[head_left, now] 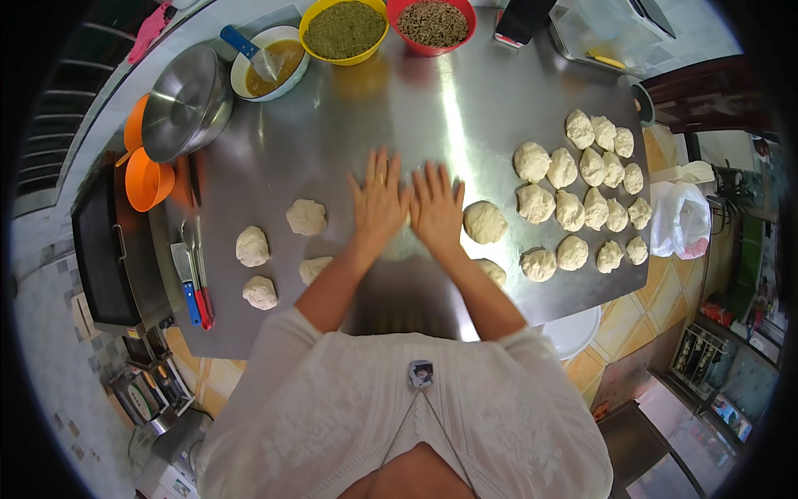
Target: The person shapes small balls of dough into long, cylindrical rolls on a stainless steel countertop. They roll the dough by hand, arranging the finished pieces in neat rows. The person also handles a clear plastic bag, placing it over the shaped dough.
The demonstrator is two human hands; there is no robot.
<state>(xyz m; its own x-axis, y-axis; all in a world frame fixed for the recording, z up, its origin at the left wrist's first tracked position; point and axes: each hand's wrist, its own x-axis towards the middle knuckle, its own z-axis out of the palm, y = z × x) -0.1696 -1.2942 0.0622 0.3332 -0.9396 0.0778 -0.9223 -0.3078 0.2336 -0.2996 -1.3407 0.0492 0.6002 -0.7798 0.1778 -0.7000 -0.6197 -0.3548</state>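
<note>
Side by side at the middle of the steel table, my left hand (378,204) and my right hand (437,208) lie flat, palms down, fingers stretched forward and spread. A small pale patch, perhaps dough, shows between the palms; what lies under them is hidden. Left of my left hand sits a rounded dough piece (307,217), with another dough piece (315,269) partly behind my left forearm. Two more dough lumps, an upper one (252,247) and a lower one (260,293), rest farther left. Just right of my right hand is a dough ball (485,222); my right forearm partly covers another dough ball (492,271).
Rows of dough lumps (569,210) fill the table's right side. Along the back stand a steel bowl (179,112), a bowl of yellowish liquid with a blue-handled scraper (241,41), a yellow bowl (312,51) and a red bowl (428,50). Blue- and red-handled tools (193,283) lie at the left edge.
</note>
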